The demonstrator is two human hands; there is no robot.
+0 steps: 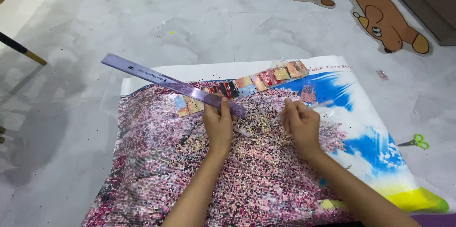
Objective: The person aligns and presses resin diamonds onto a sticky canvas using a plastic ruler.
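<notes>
Ruler (173, 85): long, translucent purple, tilted

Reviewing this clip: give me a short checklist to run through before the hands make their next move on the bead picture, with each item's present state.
1. Left hand has a firm grip on the purple ruler: ok, though one end sticks up off the canvas.
2. Right hand holds the pen tool: ok.
3. Pen tip loaded with a bead: cannot tell.
4. Bead packets within reach: ok, in a row just past the hands.
5. Canvas lying flat: not ok, edges ripple.
6. Scissors clear of the hands: ok.
</notes>
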